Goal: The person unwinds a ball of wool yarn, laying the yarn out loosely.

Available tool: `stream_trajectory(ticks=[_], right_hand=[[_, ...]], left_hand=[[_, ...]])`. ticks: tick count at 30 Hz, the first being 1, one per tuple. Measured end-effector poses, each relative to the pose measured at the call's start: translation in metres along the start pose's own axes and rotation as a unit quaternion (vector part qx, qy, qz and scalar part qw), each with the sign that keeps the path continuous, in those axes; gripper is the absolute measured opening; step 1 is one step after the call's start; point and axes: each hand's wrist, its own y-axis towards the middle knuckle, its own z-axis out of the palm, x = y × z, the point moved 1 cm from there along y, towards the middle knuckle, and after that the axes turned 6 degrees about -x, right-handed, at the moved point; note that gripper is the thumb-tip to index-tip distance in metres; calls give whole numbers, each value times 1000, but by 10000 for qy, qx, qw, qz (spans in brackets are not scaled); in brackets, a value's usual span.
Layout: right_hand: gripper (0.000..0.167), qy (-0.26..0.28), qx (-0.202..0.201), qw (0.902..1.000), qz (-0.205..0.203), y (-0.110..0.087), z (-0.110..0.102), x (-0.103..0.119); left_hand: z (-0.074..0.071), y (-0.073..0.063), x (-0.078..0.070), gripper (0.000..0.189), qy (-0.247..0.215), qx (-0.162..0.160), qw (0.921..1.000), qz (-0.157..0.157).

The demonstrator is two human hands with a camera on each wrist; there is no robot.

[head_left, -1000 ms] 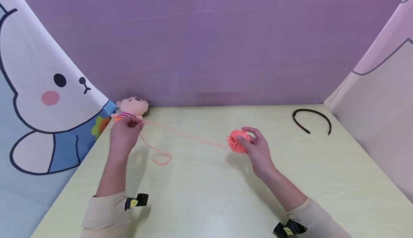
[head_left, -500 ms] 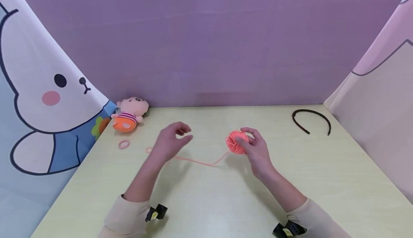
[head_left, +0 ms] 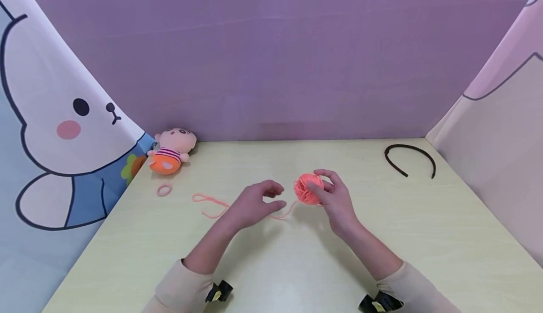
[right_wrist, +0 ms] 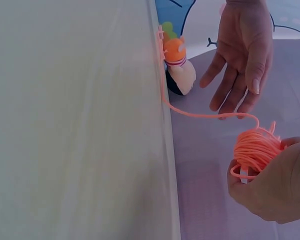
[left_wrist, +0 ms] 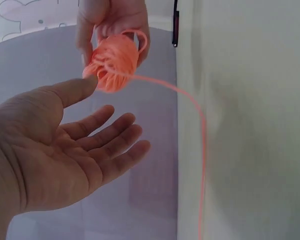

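Note:
A ball of coral-pink yarn [head_left: 306, 189] is held above the table by my right hand [head_left: 336, 204], pinched between thumb and fingers. In the right wrist view a bit of white [right_wrist: 244, 174] shows at the ball's edge. My left hand [head_left: 254, 205] hovers just left of the ball. In the left wrist view its fingers [left_wrist: 105, 150] are spread and relaxed, holding nothing, the thumb near the ball. From the ball a yarn strand [left_wrist: 204, 130] hangs down to the table, passing behind my left hand. Its loose end [head_left: 210, 200] lies looped on the tabletop.
A plush doll [head_left: 169, 152] in orange and stripes leans at the back left corner. A small pale pink ring [head_left: 164, 190] lies in front of it. Toward the back right is a black curved band [head_left: 410, 157]. Fabric walls [head_left: 271, 68] border the table.
My left hand has let go of the yarn strand near the doll and moved right, close to the ball. The strand has dropped onto the table. My right hand stays nearly in place.

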Motion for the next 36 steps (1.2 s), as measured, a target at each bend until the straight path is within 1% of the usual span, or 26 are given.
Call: stream_trajectory(ticks=[2,4,8,13,18,23,26,28,30,33,35,36], right_hand=[[40,-42,22,10000,-7,-1,0,0],[41,-67,44,10000,-17,-1,1,0],[41,-35,60,10000,-32,-2,2,1],[41,11,85,10000,-21,-2,1,0],[41,-8,62,10000,-27,-1,1,-1],[40,1,21,10000,-53,0,1,-2],[41,-16,9,10000,-69,0,1,-2],[41,-29,-12,10000,-75,1,1,-3],[41,-52,-22,10000,-77,1,0,-3],[41,-66,-21,9999,-83,1,0,-3],[41,-59,-7,9999,-87,1,0,-3],[41,-56,-4,9999,-88,0,0,-2]], left_hand=[[5,-1,-2,38,-49,203,9998,44],[10,-2,-3,40,-98,319,9994,71],[15,-2,-6,32,-321,378,9987,103],[18,-3,-5,20,-459,477,9977,160],[16,-4,-6,9,-605,521,9968,9],[9,-5,-7,8,-506,466,9976,-107],[4,-5,-7,8,-602,427,9971,-182],[0,-4,-6,10,-824,504,9950,-257],[-3,-4,-5,13,-1104,664,9907,-427],[-6,-5,-3,19,-1506,1025,9802,-782],[-7,-6,-2,22,-1615,1257,9740,-967],[-7,-7,-2,24,-1623,1356,9723,-996]])
